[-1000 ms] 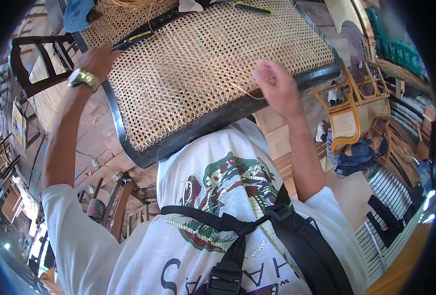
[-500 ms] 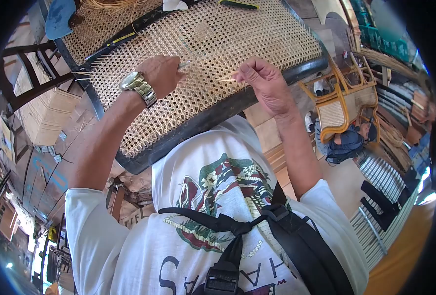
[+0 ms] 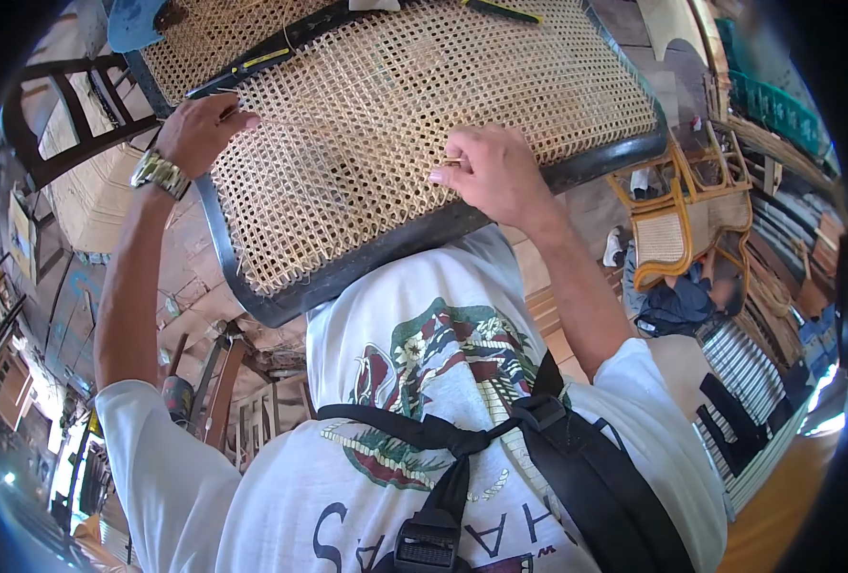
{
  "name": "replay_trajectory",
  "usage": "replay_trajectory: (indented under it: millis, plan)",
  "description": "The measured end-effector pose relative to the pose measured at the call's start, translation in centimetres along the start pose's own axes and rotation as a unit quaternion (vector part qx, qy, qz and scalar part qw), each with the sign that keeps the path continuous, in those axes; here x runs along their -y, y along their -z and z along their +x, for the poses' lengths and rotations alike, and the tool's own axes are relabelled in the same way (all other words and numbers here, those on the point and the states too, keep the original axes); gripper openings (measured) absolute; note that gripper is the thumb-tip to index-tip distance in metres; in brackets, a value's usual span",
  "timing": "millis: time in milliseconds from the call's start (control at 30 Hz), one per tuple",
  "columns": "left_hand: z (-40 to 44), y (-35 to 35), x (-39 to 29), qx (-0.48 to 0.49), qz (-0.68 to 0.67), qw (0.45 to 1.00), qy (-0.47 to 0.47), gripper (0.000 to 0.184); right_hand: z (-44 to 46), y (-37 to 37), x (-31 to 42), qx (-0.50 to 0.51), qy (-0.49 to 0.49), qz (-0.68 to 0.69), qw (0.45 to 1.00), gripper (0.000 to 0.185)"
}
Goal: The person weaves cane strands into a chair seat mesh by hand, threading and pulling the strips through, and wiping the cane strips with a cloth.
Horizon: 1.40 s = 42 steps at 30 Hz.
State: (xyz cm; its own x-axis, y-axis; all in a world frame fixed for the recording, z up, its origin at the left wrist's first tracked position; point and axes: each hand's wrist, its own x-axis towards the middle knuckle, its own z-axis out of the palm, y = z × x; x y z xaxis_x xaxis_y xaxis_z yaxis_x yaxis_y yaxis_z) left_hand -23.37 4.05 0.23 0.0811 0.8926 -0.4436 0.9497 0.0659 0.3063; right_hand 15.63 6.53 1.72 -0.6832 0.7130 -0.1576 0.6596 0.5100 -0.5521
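A woven cane panel (image 3: 386, 115) in a dark frame (image 3: 347, 274) lies across my lap. At its left edge is my left hand (image 3: 199, 134), wearing a metal watch (image 3: 161, 174). Its fingers are curled, with the thumb over the weave; what they hold, if anything, is hidden. Over the middle of the panel, near the front rail, my right hand (image 3: 498, 174) pinches a thin cane strand (image 3: 452, 162) between thumb and fingers.
A yellow-and-black cutter (image 3: 261, 61) lies on the frame's far bar, and another dark-and-yellow tool (image 3: 503, 10) rests at the top. Left stands a dark chair frame (image 3: 56, 124) by a cardboard box (image 3: 89, 205). A person (image 3: 682, 306) sits beside an orange-brown chair (image 3: 677, 205) at right.
My left hand has moved left from the middle of the weave to the panel's left edge. My right hand has shifted slightly left and down, still pinching. The view has shifted a little.
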Motion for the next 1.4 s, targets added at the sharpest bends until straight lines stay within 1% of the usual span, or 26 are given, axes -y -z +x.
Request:
replay_trajectory:
  millis: [33,100,133,167,200,233,300,333,433,533,600,633,733,767,800,867,900,933,1000,1033,1067,1133,1167,1267,1333,1400]
  plan:
    - [0.3,-0.3,0.0,0.002,0.004,1.000,0.000,0.044,-0.3,-0.1,0.1,-0.002,-0.001,0.003,1.000,0.025]
    - [1.3,-1.7,-0.5,-0.100,0.104,0.989,0.010,0.031,-0.7,0.2,-0.2,-0.032,-0.060,0.152,0.986,0.019]
    - [1.6,-2.2,-1.1,-0.101,0.104,0.989,0.007,0.031,-0.9,0.4,-0.4,-0.034,-0.062,0.151,0.986,0.019]
    - [2.1,-2.8,-1.9,-0.158,0.153,0.964,-0.149,0.026,-1.2,0.7,-0.6,-0.037,-0.059,0.160,0.985,0.017]
    - [2.4,-3.4,-3.3,-0.212,0.196,0.909,-0.300,0.023,-1.5,0.9,-0.7,-0.039,-0.055,0.170,0.983,0.016]
    - [2.1,-4.0,-5.7,-0.193,0.150,0.922,-0.299,0.022,-1.6,0.7,-1.2,-0.041,-0.058,0.169,0.983,0.016]
    - [1.2,-5.2,-9.8,-0.129,0.063,0.952,-0.271,0.025,-1.3,-0.2,-2.4,-0.034,0.009,0.131,0.991,0.014]
    - [1.2,-5.5,-11.1,-0.034,-0.049,0.986,-0.153,0.023,-1.3,-0.2,-2.4,-0.035,0.007,0.129,0.991,0.014]
    - [0.8,-6.6,-11.1,-0.035,-0.059,0.983,-0.172,0.022,-1.4,-0.7,-1.8,-0.057,0.010,0.117,0.991,0.011]
    - [0.7,-6.0,-11.9,-0.037,-0.066,0.987,-0.144,0.025,-1.6,-0.7,-1.4,-0.076,0.015,0.072,0.994,0.008]
    - [0.8,-4.6,-13.0,0.047,-0.100,0.991,-0.079,0.034,-1.2,-0.2,-1.0,-0.032,0.003,0.077,0.996,0.007]
    - [1.1,-4.8,-13.2,0.032,-0.082,0.994,-0.072,0.043,-1.1,-0.4,-1.0,-0.030,0.004,0.077,0.997,0.007]
    - [2.1,-4.8,-13.4,0.041,-0.076,0.991,-0.097,0.046,-1.0,-0.7,-1.4,-0.042,-0.005,0.088,0.995,0.009]
    - [2.5,-5.7,-12.9,0.017,-0.104,0.989,-0.102,0.049,-1.1,-0.6,-1.4,-0.046,0.004,0.072,0.996,0.009]
    - [2.7,-6.1,-12.5,0.019,-0.107,0.989,-0.103,0.049,-1.2,-0.6,-1.3,-0.049,0.012,0.057,0.997,0.010]
    - [3.0,-6.6,-11.6,-0.009,-0.125,0.979,-0.160,0.047,-1.0,-0.3,-1.4,-0.041,0.012,0.068,0.997,0.010]
    - [3.2,-6.8,-11.2,-0.002,-0.153,0.972,-0.176,0.044,-1.0,-0.2,-1.5,-0.035,0.011,0.082,0.996,0.011]
    - [3.1,-7.0,-10.8,-0.002,-0.155,0.972,-0.177,0.044,-1.1,-0.1,-1.5,-0.032,0.009,0.080,0.996,0.011]
    - [3.0,-6.9,-10.0,0.029,-0.142,0.973,-0.180,0.042,-1.0,0.1,-1.6,0.010,-0.013,0.080,0.997,0.012]
    - [2.9,-6.5,-9.3,0.039,-0.161,0.975,-0.145,0.043,-1.0,0.1,-1.7,0.010,-0.014,0.079,0.997,0.012]
    - [2.8,-7.0,-7.0,-0.026,-0.158,0.972,-0.170,0.046,-1.0,0.1,-1.7,0.003,-0.002,0.085,0.996,0.015]
    - [2.2,-5.9,-4.1,-0.020,-0.165,0.973,-0.160,0.047,-1.1,0.1,-1.5,-0.004,0.014,0.091,0.996,0.018]
    - [1.9,-5.9,-4.3,-0.028,-0.137,0.978,-0.155,0.049,-1.2,0.1,-1.6,0.002,0.015,0.087,0.996,0.021]
    - [2.3,-5.7,-5.0,-0.035,-0.142,0.982,-0.120,0.049,-1.0,0.7,-1.2,0.019,0.012,0.074,0.997,0.026]
    - [2.5,-6.5,-4.6,-0.040,-0.125,0.984,-0.122,0.049,-1.2,1.1,-1.3,0.033,0.004,0.068,0.997,0.029]
    - [2.4,-7.1,-4.2,-0.004,-0.156,0.985,-0.068,0.050,-0.9,0.9,-2.2,0.056,-0.110,0.262,0.957,0.029]
